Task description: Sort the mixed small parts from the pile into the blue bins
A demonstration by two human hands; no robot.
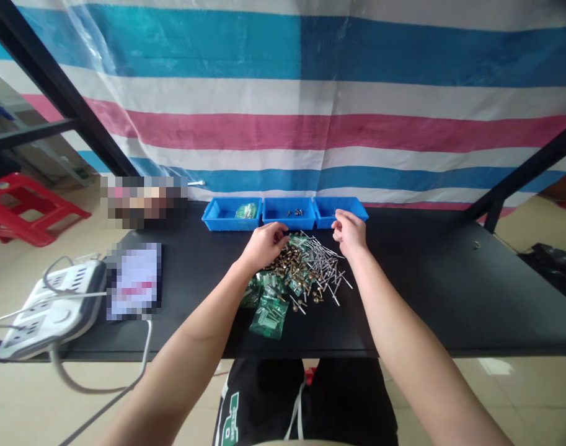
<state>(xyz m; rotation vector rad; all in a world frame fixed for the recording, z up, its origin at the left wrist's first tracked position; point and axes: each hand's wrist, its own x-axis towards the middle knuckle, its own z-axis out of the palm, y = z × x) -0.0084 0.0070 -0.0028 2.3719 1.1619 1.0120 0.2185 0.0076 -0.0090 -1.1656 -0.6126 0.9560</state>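
A mixed heap of small hardware [301,263] lies mid-table: silver rivets, brass pieces and little green plastic bags [268,316]. My left hand [264,243] rests on the heap's far left edge, fingers curled as if pinching something too small to make out. My right hand [349,232] hovers just behind the heap, next to the right blue bin [357,210], fingers bent and pinched together; what they hold is not visible. Three blue bins stand in a row behind the heap: the left bin [212,218] holds green bags, the middle bin [287,219] a few dark pieces.
The black table [441,291] stands before a striped tarp. A white power strip [50,306] with cables lies at the left edge beside a blurred card. A red plastic stool [26,207] stands on the floor at left. A tiny piece [476,245] lies far right.
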